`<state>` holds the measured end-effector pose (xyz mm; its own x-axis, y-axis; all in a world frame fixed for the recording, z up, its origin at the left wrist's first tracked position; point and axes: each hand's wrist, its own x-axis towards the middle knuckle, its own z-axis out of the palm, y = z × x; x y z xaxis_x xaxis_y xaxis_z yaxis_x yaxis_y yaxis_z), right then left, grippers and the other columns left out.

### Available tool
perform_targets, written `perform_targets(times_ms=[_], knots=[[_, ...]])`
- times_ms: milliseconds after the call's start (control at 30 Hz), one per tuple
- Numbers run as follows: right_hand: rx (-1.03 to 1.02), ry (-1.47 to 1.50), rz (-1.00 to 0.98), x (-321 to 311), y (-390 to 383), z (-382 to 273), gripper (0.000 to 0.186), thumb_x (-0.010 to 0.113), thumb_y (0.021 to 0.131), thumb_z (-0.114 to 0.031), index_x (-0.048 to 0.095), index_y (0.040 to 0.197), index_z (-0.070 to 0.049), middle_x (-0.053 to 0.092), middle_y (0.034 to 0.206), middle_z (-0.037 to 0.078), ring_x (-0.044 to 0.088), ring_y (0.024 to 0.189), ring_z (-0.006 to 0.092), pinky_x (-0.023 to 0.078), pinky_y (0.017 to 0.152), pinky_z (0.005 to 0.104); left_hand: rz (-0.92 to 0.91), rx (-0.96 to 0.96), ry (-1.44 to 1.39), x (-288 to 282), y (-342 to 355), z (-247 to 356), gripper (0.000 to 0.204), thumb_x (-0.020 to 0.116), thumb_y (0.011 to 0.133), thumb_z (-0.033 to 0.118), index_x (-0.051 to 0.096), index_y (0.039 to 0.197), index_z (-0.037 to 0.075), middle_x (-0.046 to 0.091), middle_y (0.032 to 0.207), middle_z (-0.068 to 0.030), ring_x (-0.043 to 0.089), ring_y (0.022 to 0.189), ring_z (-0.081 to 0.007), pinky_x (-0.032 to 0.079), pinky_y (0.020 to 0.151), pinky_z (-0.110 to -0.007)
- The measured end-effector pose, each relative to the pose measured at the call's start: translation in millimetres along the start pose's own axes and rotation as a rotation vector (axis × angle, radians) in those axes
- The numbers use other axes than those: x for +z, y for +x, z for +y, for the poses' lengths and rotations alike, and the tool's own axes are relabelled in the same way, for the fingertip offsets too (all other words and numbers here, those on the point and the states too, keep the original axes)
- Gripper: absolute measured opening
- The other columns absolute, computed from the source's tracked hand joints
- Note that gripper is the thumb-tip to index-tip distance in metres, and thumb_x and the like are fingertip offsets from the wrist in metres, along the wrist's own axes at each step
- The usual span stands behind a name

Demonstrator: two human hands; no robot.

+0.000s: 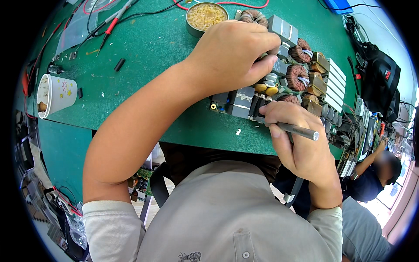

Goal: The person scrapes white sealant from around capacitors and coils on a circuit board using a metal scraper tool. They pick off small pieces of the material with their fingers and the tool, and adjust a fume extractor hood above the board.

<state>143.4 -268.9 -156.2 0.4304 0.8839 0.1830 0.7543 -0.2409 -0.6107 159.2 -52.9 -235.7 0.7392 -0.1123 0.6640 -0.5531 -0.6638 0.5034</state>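
You work over a crowded green circuit board (pixel 214 106), which lies on the green worktop (pixel 144 52) at the upper centre of the frame. The fingers of your right hand (pixel 301 142) grasp a slim, cylindrical grey metal tool (pixel 300 130) at the board's near edge. Your left hand (pixel 238 54) curls over the board, thumb near forefinger; whether it grips anything, you cannot tell. Copper-wound ring coils (pixel 298 77) stand right of it, a round metal tin (pixel 194 32) of yellowish material sits at top centre, and a white paper cup (pixel 63 98) tilts at left.
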Motion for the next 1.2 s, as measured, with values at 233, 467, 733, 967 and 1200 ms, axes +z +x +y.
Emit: perform_targets(times_ms=[233, 467, 733, 967, 1200], knots=[[0.015, -0.011, 0.025, 6, -3, -1, 0.021, 0.072, 0.083, 0.004, 0.061, 0.1, -0.002, 0.068, 0.093, 0.013, 0.068, 0.087, 0.0353, 0.056, 0.077, 0.0429, 0.0, 0.004, 0.016, 1, 0, 1, 0.011, 0.075, 0.086, 0.016, 0.067, 0.091, 0.01, 0.056, 0.069, -0.0047, 0.057, 0.062, -0.0249, 0.045, 0.059, -0.039], [-0.005, -0.088, 0.081, 13, -8, 8, 0.013, 0.072, 0.088, -0.002, 0.064, 0.099, -0.002, 0.069, 0.092, 0.011, 0.069, 0.088, 0.0339, 0.057, 0.078, 0.042, 0.002, 0.02, -0.001, 1, 0, -1, 0.011, 0.074, 0.086, 0.016, 0.067, 0.09, 0.009, 0.055, 0.068, -0.0044, 0.056, 0.062, -0.0258, 0.044, 0.059, -0.04], [0.106, 0.104, 0.096, 9, -11, 5, 0.009, 0.07, 0.094, -0.006, 0.065, 0.099, 0.0, 0.07, 0.095, 0.012, 0.069, 0.087, 0.0336, 0.057, 0.078, 0.0427, 0.006, 0.001, -0.003, -1, -1, -1, 0.011, 0.074, 0.086, 0.018, 0.067, 0.089, 0.01, 0.054, 0.067, -0.005, 0.057, 0.063, -0.0258, 0.044, 0.058, -0.04], [0.07, 0.028, 0.092, 10, -11, 6, 0.006, 0.068, 0.094, -0.003, 0.064, 0.097, 0.0, 0.07, 0.096, 0.012, 0.069, 0.087, 0.0334, 0.056, 0.078, 0.0421, -0.007, 0.0, 0.019, 0, 0, 1, 0.011, 0.074, 0.086, 0.018, 0.067, 0.089, 0.01, 0.055, 0.068, -0.005, 0.058, 0.065, -0.0265, 0.045, 0.059, -0.041], [0.008, -0.035, 0.037, 10, -6, 9, 0.006, 0.069, 0.093, -0.003, 0.065, 0.097, -0.001, 0.07, 0.095, 0.011, 0.069, 0.088, 0.0328, 0.056, 0.079, 0.0422, 0.001, -0.003, 0.014, -1, -2, 1, 0.011, 0.074, 0.086, 0.019, 0.067, 0.089, 0.01, 0.057, 0.069, -0.005, 0.059, 0.066, -0.0262, 0.045, 0.059, -0.041]])
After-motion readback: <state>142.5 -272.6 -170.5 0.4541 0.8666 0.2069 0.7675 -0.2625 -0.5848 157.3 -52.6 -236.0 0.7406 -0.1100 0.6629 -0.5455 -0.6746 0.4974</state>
